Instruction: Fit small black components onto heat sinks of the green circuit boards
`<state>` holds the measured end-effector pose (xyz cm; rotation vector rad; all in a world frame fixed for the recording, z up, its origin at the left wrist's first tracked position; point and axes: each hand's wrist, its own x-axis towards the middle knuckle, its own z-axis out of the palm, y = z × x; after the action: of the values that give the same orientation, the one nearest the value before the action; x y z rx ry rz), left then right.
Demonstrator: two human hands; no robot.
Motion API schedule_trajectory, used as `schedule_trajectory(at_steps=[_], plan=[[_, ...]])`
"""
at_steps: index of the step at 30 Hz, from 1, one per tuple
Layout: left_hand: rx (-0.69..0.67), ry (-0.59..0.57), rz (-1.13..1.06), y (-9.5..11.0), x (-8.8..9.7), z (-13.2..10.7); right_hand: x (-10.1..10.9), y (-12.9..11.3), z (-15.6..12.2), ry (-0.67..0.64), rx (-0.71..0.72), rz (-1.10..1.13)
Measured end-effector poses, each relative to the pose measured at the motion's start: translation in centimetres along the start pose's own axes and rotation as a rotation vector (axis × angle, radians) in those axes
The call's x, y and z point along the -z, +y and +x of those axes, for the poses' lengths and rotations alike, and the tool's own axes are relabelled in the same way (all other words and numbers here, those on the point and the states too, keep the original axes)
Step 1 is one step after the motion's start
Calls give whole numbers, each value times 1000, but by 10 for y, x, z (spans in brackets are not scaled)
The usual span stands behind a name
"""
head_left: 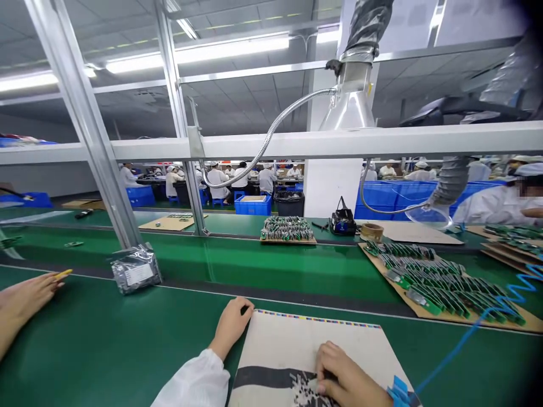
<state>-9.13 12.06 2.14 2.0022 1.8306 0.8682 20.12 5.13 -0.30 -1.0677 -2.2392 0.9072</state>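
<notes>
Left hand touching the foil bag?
Apart: the head view shows a plain stretch of green conveyor belt between the left hand and the foil bag.

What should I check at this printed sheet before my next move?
Left hand at the far left corner of the printed sheet: ok, resting there.
Right hand at the speckled black patch: ok, touching it; whether loose parts or print, cannot tell.
Blue coiled cord running to the blue strap by the right wrist: ok; its far end is out of view.
Gloves on: not ok, both hands are bare.
Silver anti-static bag on the belt sealed: cannot tell.
</notes>
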Motion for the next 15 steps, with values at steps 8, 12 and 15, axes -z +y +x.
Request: schedule_trajectory(at_steps=[8,12,15], plan=[[74,11,-55,-4,1,3,3,10,-2,-19,-116,167],[116,36,-58,-5,3,5,4,14,0,-16,-82,207],[158,71,-52,-5,6,7,6,12,3,-19,-22,194]])
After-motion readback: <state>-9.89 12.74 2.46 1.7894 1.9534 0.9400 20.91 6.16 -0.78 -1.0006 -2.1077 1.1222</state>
